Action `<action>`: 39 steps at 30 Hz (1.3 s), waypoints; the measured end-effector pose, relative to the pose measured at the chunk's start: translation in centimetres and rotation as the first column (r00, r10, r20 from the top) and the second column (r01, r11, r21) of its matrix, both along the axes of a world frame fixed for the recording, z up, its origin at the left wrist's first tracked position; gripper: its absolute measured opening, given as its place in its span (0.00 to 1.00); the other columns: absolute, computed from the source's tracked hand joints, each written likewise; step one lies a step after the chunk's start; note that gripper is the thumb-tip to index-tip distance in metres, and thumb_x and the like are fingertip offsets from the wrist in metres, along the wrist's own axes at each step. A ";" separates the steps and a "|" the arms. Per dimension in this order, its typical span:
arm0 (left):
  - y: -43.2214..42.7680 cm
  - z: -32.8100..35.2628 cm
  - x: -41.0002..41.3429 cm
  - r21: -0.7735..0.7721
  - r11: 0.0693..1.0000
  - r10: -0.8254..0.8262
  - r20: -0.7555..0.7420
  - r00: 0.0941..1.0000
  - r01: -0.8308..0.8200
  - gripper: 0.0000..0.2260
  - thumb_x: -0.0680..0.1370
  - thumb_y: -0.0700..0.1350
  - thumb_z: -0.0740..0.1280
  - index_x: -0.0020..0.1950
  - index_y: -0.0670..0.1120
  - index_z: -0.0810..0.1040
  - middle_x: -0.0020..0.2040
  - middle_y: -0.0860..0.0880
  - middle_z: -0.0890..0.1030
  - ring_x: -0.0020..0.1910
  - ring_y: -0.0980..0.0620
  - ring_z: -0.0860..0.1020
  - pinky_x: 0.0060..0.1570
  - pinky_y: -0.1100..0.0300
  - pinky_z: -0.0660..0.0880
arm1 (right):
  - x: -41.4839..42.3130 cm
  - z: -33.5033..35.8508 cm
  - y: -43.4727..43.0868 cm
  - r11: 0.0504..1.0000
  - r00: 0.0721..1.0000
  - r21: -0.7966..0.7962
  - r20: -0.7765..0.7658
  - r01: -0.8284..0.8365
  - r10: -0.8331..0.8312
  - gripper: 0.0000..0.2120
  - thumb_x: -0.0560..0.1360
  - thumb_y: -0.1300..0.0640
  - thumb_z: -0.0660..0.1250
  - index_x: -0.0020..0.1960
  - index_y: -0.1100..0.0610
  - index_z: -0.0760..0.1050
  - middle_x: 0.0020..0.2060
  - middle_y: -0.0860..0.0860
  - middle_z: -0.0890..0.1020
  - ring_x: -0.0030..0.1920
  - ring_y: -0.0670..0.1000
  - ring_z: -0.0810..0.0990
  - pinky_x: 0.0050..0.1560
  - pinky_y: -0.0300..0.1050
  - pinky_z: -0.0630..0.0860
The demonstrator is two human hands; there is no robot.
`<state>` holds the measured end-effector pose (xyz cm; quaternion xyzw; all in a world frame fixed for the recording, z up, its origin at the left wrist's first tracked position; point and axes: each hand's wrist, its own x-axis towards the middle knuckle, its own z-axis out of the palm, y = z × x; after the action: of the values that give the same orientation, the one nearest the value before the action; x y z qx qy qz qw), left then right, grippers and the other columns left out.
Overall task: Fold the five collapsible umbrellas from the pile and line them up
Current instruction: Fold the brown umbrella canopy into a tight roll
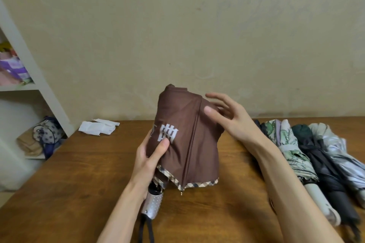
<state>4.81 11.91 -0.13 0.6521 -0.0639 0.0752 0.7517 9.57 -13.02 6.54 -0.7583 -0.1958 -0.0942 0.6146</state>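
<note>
A brown collapsible umbrella (194,144) with white lettering and a checked hem is held upright above the wooden table (83,179), its silver handle (153,204) pointing down toward me. My left hand (149,161) grips its lower canopy, thumb on the lettering. My right hand (227,116) rests spread-fingered against the upper right of the canopy. Three folded umbrellas lie side by side at the right: a green floral one (292,154), a black one (327,167) and a silvery one (347,156).
White folded paper (97,127) lies at the table's back left edge. A white shelf unit (29,65) stands at the left with bags on its shelves. A beige wall rises right behind the table.
</note>
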 end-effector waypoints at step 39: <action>1.9 0.2 0.8 0.080 0.949 0.291 0.141 0.946 -0.304 0.23 0.75 0.50 0.78 0.69 0.60 0.77 0.61 0.62 0.85 0.63 0.62 0.81 0.57 0.67 0.79 | 1.6 -4.2 2.8 0.897 0.895 0.022 -0.073 0.442 -0.439 0.15 0.88 0.45 0.59 0.47 0.52 0.74 0.35 0.44 0.80 0.37 0.42 0.77 0.43 0.48 0.74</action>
<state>5.60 13.79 0.09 0.6852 -0.0161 0.2260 0.6922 11.20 -10.19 2.33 -0.7739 0.0033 -0.2094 0.5977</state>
